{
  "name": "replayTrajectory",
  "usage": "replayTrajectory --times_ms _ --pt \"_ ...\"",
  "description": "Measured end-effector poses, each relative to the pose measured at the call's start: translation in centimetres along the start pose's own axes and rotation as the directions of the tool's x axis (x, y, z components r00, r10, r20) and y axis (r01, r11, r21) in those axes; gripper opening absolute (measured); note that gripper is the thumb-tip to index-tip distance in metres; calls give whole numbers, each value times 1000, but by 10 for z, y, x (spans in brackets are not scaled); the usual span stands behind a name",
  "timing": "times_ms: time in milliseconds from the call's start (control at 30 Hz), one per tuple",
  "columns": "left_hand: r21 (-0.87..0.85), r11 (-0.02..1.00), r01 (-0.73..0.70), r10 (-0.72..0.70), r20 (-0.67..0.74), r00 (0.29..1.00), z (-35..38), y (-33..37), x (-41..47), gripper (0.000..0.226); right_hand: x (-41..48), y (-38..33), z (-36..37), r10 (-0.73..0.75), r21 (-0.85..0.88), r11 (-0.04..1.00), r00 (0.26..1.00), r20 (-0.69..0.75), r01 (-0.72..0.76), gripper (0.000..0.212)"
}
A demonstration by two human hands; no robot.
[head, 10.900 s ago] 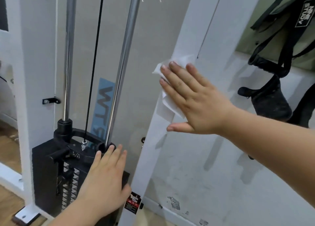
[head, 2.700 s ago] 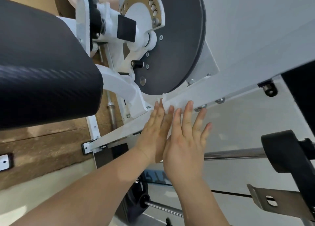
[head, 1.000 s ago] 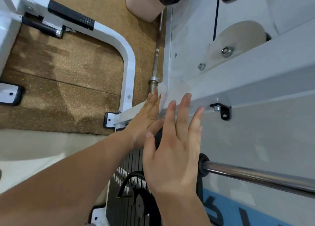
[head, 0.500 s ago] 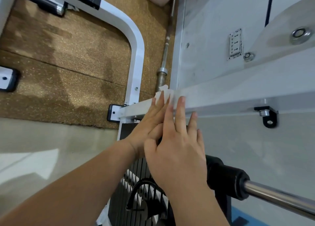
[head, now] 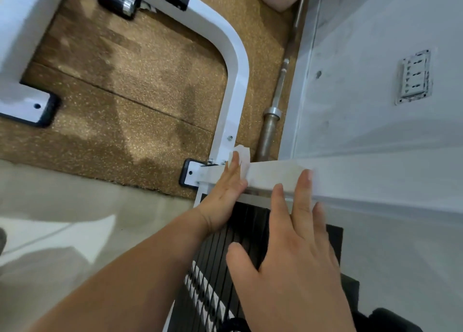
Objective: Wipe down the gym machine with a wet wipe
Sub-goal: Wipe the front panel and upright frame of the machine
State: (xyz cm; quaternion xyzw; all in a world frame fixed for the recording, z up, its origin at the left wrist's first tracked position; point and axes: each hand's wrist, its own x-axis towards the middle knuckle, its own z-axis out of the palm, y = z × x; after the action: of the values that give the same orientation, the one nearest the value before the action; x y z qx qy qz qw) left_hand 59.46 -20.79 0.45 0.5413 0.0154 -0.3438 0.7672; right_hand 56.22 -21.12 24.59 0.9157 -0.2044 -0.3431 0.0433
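The white frame beam (head: 350, 173) of the gym machine runs across the view toward its floor foot (head: 190, 173). My left hand (head: 223, 193) reaches in from the lower left and presses a white wet wipe (head: 243, 158) flat against the beam near that foot; the wipe's edge sticks out past the fingertips. My right hand (head: 290, 251) is closer to the camera, fingers spread, with its fingertips resting on the beam's lower edge and nothing in it. Beneath both hands sits the black weight stack (head: 225, 269).
A curved white tube (head: 235, 63) of the machine's base rises from the foot over brown cork flooring (head: 125, 101). A barbell (head: 271, 111) lies along the white wall (head: 363, 81), which carries a socket plate (head: 414, 77). Another machine's foot (head: 25, 106) is at the left.
My left hand has slid the wipe along the beam closer to the floor foot. My right hand has drawn apart from it, to the right. The view has tilted further toward the floor.
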Motion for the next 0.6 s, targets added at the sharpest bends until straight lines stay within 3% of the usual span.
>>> replayTrajectory --times_ms 167,300,433,533,600 --pt "-8 991 135 -135 36 990 -24 -51 29 91 6 -10 7 33 -70 997 997 63 -28 112" --pt "-106 960 260 -263 -9 965 -40 -81 57 103 10 -4 21 1 -152 988 993 -119 -19 108" --pt "-178 942 283 -296 -52 954 -47 -88 65 79 10 -1 30 -13 -205 979 990 -137 -16 107" --pt "-168 938 304 -315 -37 949 -44 -77 55 106 7 -7 24 -11 -243 970 992 -127 -20 106" --pt "-186 945 269 -278 -21 960 -34 -67 44 110 5 -9 20 31 -262 964 996 -81 -51 108"
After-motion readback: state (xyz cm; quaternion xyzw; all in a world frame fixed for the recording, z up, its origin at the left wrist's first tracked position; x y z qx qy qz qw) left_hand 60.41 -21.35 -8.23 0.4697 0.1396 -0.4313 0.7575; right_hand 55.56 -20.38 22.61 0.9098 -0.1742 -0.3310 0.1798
